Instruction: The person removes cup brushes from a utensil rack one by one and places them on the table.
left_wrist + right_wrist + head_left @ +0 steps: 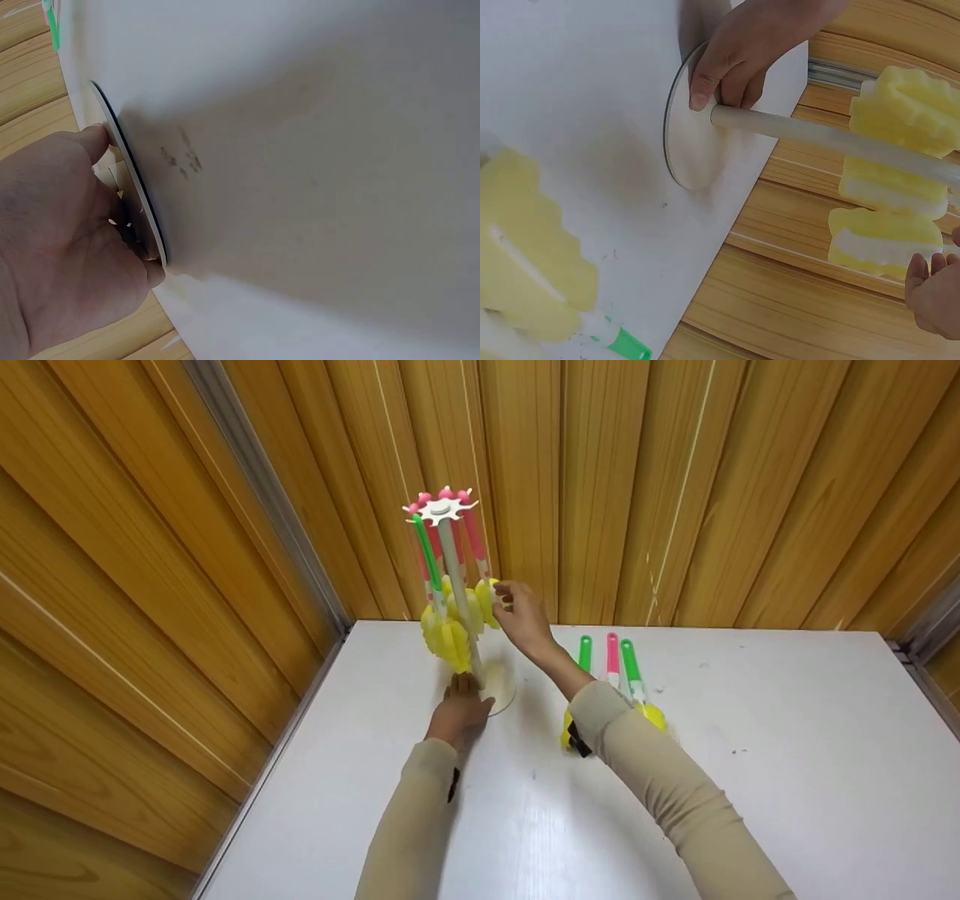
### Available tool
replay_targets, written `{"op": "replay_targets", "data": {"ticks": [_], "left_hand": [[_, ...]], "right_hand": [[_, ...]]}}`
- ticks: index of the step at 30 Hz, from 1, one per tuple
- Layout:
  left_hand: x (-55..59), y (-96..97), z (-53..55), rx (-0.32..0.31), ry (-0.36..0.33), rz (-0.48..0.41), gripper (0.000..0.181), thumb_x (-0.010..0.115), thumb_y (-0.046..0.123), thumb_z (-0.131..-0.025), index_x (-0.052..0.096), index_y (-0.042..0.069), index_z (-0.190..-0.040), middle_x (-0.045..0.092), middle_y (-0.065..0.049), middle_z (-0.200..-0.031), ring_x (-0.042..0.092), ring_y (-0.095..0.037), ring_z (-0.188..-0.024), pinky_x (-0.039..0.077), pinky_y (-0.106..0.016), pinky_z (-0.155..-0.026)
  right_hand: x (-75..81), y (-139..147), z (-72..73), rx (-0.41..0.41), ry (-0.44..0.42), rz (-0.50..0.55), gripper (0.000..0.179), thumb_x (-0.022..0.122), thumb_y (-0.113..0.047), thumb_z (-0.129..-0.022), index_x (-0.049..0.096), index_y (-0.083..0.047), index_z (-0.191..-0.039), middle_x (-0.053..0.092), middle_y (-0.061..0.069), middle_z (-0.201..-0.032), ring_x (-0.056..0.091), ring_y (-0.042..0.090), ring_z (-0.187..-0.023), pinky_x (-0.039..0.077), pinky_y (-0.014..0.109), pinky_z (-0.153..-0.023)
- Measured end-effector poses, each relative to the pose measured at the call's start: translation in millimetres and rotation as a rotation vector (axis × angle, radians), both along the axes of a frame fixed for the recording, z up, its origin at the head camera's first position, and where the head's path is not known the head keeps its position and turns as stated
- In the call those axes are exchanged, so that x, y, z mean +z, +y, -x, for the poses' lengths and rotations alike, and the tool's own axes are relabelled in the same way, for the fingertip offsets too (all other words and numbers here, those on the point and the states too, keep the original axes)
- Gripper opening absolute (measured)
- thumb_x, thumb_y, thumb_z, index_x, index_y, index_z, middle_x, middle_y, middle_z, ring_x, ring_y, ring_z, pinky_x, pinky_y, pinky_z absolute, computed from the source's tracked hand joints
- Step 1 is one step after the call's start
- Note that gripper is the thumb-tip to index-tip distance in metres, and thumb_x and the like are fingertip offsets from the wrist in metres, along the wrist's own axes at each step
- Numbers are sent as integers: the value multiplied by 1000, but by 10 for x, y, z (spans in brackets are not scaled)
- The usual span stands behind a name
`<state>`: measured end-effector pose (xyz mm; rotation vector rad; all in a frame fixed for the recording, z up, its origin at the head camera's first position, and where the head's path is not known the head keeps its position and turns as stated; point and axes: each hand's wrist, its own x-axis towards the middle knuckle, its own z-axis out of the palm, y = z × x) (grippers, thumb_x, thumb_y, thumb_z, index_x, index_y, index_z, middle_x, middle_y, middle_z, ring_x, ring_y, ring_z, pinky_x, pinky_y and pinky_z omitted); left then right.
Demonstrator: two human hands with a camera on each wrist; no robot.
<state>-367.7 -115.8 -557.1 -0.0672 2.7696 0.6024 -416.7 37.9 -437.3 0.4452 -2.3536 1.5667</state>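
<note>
A stand with a pale pole (454,562), a white notched top disc (440,510) and a round base (499,690) is at the back left of the table. Pink- and green-handled sponge brushes hang from its top, with yellow sponge heads (450,641) downward. My left hand (458,714) holds the base; in the right wrist view its thumb (703,86) lies on the plate beside the pole. My right hand (525,619) is up beside the rightmost hanging sponge (885,240), its fingertips right at the sponge's upper end and slightly bent.
More sponge brushes lie on the white table (787,750) to the right, with a pink handle (613,652) and a green handle (631,661) pointing to the back. My right forearm partly covers them. Wooden panels (600,495) rise behind and on the left.
</note>
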Motion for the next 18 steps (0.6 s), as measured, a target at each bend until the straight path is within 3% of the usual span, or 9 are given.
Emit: {"op": "replay_targets", "data": {"ticks": [6, 11, 14, 18], "left_hand": [[-34, 21, -11, -28, 43, 30, 81, 49, 49, -105, 14, 4, -163, 14, -16, -168, 21, -34, -153, 23, -47, -123], [-35, 13, -6, 14, 11, -2, 83, 51, 51, -104, 12, 9, -164, 12, -11, -170, 19, -30, -154, 22, -49, -123], [-15, -13, -10, 17, 6, -2, 83, 50, 52, -104, 12, 9, -164, 10, -10, -170, 18, -30, -155, 21, -49, -123], [-1, 0, -2, -12, 7, 3, 83, 50, 51, -104, 12, 7, -163, 10, -12, -170, 17, -31, -155, 20, -48, -123]], "right_hand": [[80, -102, 141, -31, 81, 69, 38, 63, -6, -100, 55, 4, -135, 55, 23, -133, 55, 35, -123, 47, 43, -106], [226, -178, 215, -61, 83, 63, 49, 66, -10, -99, 48, 1, -143, 53, 19, -141, 52, 31, -132, 44, 39, -111], [294, -245, 247, -37, 101, 63, 51, 64, -10, -100, 46, 0, -146, 54, 17, -144, 50, 30, -136, 42, 39, -112], [317, -252, 265, -12, 133, 74, 35, 59, -7, -103, 56, 1, -137, 63, 17, -130, 60, 27, -119, 50, 35, -104]]}}
